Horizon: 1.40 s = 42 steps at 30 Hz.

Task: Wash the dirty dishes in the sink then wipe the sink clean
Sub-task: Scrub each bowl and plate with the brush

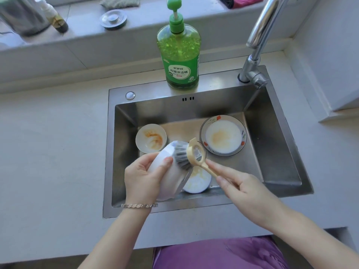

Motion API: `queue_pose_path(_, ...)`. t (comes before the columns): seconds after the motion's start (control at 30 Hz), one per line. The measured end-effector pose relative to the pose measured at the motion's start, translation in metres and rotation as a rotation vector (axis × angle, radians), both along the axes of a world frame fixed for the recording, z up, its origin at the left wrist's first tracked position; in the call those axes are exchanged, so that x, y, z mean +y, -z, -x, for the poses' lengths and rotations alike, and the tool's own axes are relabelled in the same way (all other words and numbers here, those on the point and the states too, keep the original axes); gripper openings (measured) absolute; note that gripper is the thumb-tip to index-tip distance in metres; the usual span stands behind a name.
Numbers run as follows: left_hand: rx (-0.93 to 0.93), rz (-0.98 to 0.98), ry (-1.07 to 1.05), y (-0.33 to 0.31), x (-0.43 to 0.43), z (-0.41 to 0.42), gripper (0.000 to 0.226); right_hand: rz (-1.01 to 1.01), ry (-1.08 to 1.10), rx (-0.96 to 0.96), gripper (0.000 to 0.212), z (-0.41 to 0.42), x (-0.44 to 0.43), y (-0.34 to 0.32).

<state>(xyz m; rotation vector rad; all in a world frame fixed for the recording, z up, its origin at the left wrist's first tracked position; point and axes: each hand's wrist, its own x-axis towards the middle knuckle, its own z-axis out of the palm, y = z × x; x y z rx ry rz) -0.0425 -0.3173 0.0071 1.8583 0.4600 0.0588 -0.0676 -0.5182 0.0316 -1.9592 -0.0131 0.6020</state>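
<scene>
Diagonal brush [194, 155] in right hand [242, 189], bristles leftward into bowl [172, 182] (in left hand [143, 177])

Home kitchen — steel sink [279, 152] set in a pale surface [48, 152], tap [258, 41], green dish-soap bottle [179, 55], soiled dishes [223, 135] inside.

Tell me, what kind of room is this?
Most likely a home kitchen: a steel sink with a faucet, a dirty plate in it, and a soap bottle behind. The left hand holds a bowl, the right hand a brush.
</scene>
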Motion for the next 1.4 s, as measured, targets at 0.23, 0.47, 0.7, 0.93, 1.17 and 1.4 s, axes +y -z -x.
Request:
queue_pose_path(0.23, 0.085, 0.133, -0.111, -0.004, 0.007, -0.007, 0.015, 0.003, -0.026, 0.125, 0.036, -0.031, 0.000, -0.006)
queue_pose_path(0.47, 0.057, 0.091, -0.030, -0.010, 0.011, -0.011, 0.017, -0.016, 0.034, 0.117, 0.036, -0.044, 0.001, -0.010)
queue_pose_path(0.7, 0.052, 0.061, -0.013, -0.011, 0.011, -0.016, 0.018, -0.038, 0.001, 0.098, 0.037, -0.047, 0.000, -0.008)
queue_pose_path(0.93, 0.130, 0.163, -0.187, -0.008, 0.002, -0.029, 0.012, 0.037, 0.011, -0.066, 0.039, -0.034, 0.017, -0.010)
queue_pose_path(1.17, 0.204, 0.204, -0.386, -0.001, -0.010, -0.045, 0.010, 0.293, -0.114, -0.273, 0.049, -0.001, 0.037, -0.001)
queue_pose_path(1.4, 0.206, 0.180, -0.389, 0.000, -0.010, -0.044, 0.022, 0.273, 0.015, -0.209, 0.043, -0.023, 0.039, 0.007)
